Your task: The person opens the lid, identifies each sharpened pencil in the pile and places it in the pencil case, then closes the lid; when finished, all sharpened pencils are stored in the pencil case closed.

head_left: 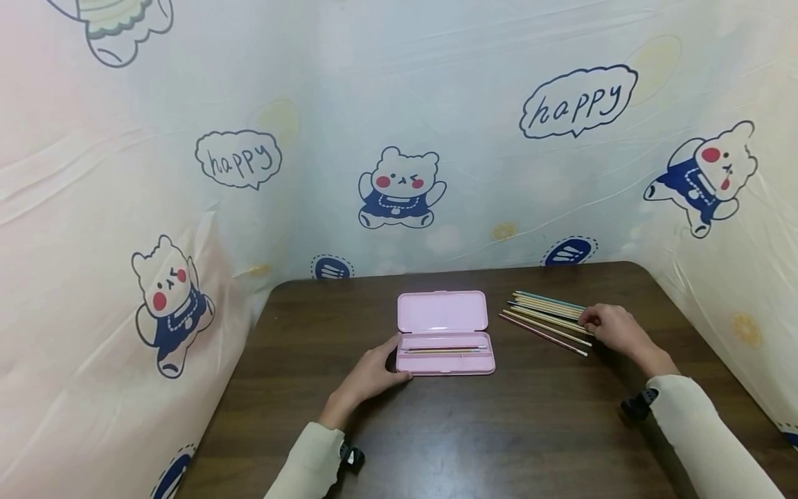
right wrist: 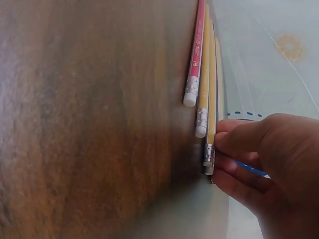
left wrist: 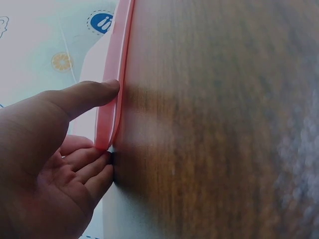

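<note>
Right of the open case (head_left: 436,364): loose pencils (head_left: 551,326), one fanned group flat on the table (head_left: 449,430), unevenly aligned. Contents chiefly yellow; one teal pencil (head_left: 548,300) on the far side, one red pencil (head_left: 543,335) on the near side, with a white eraser.

At the far right of the case, by the pencils' outer ends: right hand (head_left: 617,329). Thumb and forefinger drawn nearly together, pinching at the eraser ends on the side away from the red pencil; exactly what lies between the tips is hidden. Red pencil clear of the fingers.

At the near left corner of the case: left hand (head_left: 372,371). Thumb and fingers spread well apart about the corner, thumb touching the front wall, fingers loosely bent against the left end.

Behind the tray of the case: its lid (head_left: 442,312), raised back. Inside the case: a few pencils (head_left: 442,350), side by side, lengthwise.

Beyond the case: pale cloth (head_left: 299,69), printed with bears and "happy" bubbles.
</note>
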Action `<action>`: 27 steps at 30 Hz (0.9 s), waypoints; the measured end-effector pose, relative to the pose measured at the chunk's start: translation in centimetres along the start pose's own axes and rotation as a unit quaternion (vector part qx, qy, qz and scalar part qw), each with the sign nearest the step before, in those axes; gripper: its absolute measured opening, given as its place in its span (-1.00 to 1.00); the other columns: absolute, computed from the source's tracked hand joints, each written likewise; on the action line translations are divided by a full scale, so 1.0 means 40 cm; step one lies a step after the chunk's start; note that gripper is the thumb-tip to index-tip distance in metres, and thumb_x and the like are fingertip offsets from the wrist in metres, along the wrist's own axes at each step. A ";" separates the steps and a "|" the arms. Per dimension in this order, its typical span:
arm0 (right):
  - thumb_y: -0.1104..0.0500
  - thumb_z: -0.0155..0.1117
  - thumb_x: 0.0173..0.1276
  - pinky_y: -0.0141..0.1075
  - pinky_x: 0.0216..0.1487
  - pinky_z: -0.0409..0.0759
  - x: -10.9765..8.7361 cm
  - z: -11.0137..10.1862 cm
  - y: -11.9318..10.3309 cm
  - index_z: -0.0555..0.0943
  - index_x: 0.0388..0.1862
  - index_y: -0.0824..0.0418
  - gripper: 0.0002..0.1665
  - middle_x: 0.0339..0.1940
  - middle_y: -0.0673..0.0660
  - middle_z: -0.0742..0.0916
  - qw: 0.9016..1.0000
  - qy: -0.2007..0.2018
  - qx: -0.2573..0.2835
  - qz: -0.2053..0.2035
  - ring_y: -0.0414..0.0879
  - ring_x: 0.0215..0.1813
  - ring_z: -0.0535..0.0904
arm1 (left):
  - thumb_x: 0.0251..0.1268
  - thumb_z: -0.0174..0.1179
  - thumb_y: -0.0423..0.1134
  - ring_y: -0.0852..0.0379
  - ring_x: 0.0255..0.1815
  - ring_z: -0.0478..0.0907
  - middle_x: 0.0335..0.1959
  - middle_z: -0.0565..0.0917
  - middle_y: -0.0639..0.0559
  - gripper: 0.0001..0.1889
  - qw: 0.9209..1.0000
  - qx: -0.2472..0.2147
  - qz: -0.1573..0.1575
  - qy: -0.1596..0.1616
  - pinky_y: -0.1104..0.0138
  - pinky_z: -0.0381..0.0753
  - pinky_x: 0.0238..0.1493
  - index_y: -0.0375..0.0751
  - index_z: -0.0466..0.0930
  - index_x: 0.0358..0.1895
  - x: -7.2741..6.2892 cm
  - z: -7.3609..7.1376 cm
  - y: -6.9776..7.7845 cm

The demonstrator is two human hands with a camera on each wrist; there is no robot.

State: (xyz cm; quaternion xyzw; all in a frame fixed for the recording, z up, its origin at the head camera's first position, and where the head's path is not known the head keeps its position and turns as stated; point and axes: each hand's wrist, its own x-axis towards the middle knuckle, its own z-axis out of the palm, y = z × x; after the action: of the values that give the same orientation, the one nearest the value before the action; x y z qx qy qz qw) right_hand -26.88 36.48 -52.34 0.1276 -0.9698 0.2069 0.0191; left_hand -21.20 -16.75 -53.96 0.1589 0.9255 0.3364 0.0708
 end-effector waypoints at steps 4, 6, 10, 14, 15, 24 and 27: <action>0.37 0.35 0.42 0.08 -0.15 0.68 -0.004 -0.005 -0.005 0.78 -0.18 0.28 -0.90 -0.25 0.23 0.79 1.000 -0.010 -0.002 0.014 0.02 -0.27 0.59 | 0.37 0.46 0.02 -0.18 0.67 0.33 0.69 0.30 -0.14 -0.03 1.000 -0.002 0.001 0.002 -0.13 0.38 0.60 -0.16 0.13 0.72 -0.001 0.001 0.001; 0.35 0.37 0.41 0.10 -0.13 0.69 -0.005 -0.007 -0.004 0.78 -0.17 0.27 -0.90 -0.24 0.24 0.79 1.000 -0.014 -0.003 0.017 0.03 -0.27 0.59 | 0.37 0.46 0.02 -0.17 0.67 0.33 0.69 0.30 -0.14 -0.02 1.000 -0.002 0.001 0.002 -0.13 0.38 0.60 -0.16 0.13 0.72 -0.002 0.001 0.001; 0.33 0.38 0.40 0.11 -0.12 0.68 -0.008 -0.010 0.000 0.79 -0.16 0.27 -0.89 -0.23 0.24 0.79 1.000 -0.013 -0.005 0.017 0.05 -0.26 0.59 | 0.38 0.46 0.02 -0.16 0.67 0.32 0.70 0.29 -0.12 -0.02 1.000 0.000 0.001 0.002 -0.12 0.38 0.61 -0.15 0.12 0.72 -0.001 0.001 -0.001; 0.31 0.39 0.40 0.11 -0.13 0.67 -0.010 -0.005 0.002 0.79 -0.15 0.28 -0.89 -0.24 0.23 0.78 1.000 -0.014 -0.004 0.018 0.05 -0.26 0.60 | 0.37 0.46 0.02 -0.15 0.68 0.31 0.70 0.28 -0.12 -0.02 1.000 0.003 0.001 0.001 -0.11 0.37 0.61 -0.16 0.12 0.72 0.000 0.003 -0.004; 0.31 0.39 0.40 0.10 -0.13 0.67 -0.010 -0.003 0.002 0.79 -0.16 0.27 -0.89 -0.25 0.21 0.78 1.000 -0.015 -0.005 0.019 0.04 -0.26 0.60 | 0.37 0.46 0.02 -0.16 0.68 0.31 0.70 0.29 -0.13 -0.02 1.000 0.003 0.002 0.001 -0.11 0.38 0.60 -0.17 0.13 0.72 0.000 0.003 -0.005; 0.32 0.38 0.40 0.05 -0.19 0.67 -0.016 -0.005 -0.012 0.77 -0.15 0.30 -0.89 -0.25 0.21 0.76 1.000 -0.002 0.002 0.011 0.03 -0.25 0.63 | 0.37 0.46 0.03 -0.15 0.68 0.31 0.70 0.28 -0.11 -0.03 1.000 -0.001 0.001 0.002 -0.11 0.38 0.61 -0.14 0.13 0.72 0.002 0.003 -0.006; 0.31 0.36 0.44 0.04 -0.18 0.69 -0.019 -0.012 -0.018 0.77 -0.10 0.31 -0.87 -0.22 0.24 0.79 1.000 -0.002 0.006 0.015 0.02 -0.26 0.63 | 0.38 0.45 0.03 -0.16 0.68 0.31 0.70 0.28 -0.12 -0.03 1.000 0.000 0.002 0.003 -0.11 0.38 0.61 -0.15 0.13 0.72 0.003 0.004 -0.007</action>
State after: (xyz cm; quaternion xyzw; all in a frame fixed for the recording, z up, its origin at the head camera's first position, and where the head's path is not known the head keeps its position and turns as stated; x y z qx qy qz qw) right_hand -25.96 36.20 -51.67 0.1136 -0.9704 0.2124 0.0137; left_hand -21.33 -16.82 -54.28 0.1600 0.9254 0.3368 0.0676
